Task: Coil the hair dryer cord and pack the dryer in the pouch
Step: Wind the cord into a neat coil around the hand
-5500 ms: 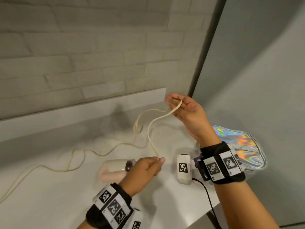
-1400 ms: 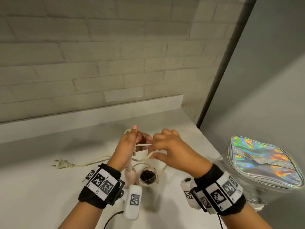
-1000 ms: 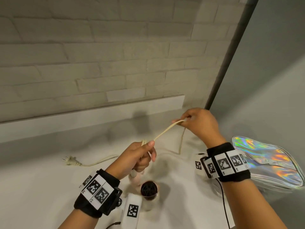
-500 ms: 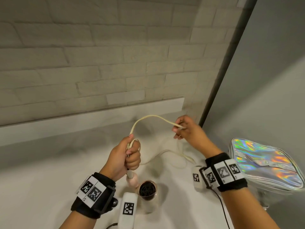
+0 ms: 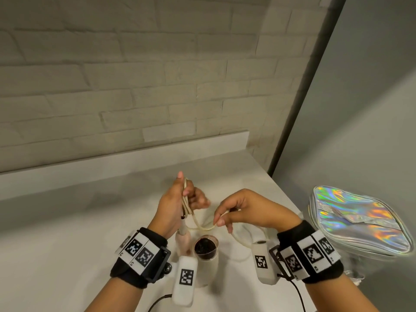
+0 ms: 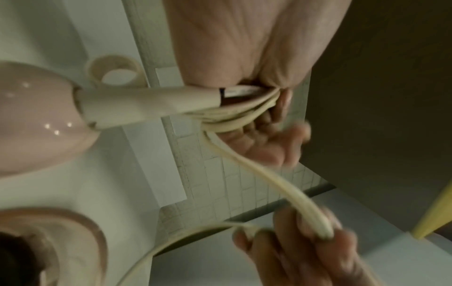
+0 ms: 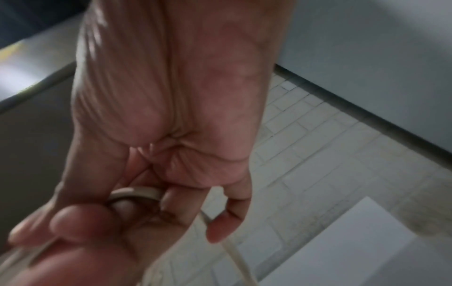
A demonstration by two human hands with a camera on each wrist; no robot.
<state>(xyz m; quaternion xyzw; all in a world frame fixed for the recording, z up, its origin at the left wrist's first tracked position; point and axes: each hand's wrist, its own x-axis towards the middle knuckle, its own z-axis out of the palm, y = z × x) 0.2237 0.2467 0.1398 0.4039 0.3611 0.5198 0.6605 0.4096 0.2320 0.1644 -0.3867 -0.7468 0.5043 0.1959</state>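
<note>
The pink hair dryer (image 5: 206, 264) stands on the white counter (image 5: 67, 255), dark grille up, just below my hands. My left hand (image 5: 186, 194) holds several loops of the cream cord (image 5: 191, 218) bunched against the palm; the left wrist view shows the cord loops (image 6: 234, 116) beside the dryer's strain relief (image 6: 146, 104). My right hand (image 5: 221, 221) pinches the cord close by, with a short slack loop sagging between the hands. The right wrist view shows the cord (image 7: 134, 193) between thumb and fingers. The holographic pouch (image 5: 360, 221) lies at the right counter edge.
A pale brick wall (image 5: 135, 86) with a low ledge backs the counter. The counter's right edge runs just past the pouch, by a grey wall (image 5: 371, 109). More cord (image 5: 240, 240) trails under my right wrist.
My right hand has come down and left from its raised, stretched-out spot to just beside my left hand. The tall arch of cord has dropped into a short hanging loop.
</note>
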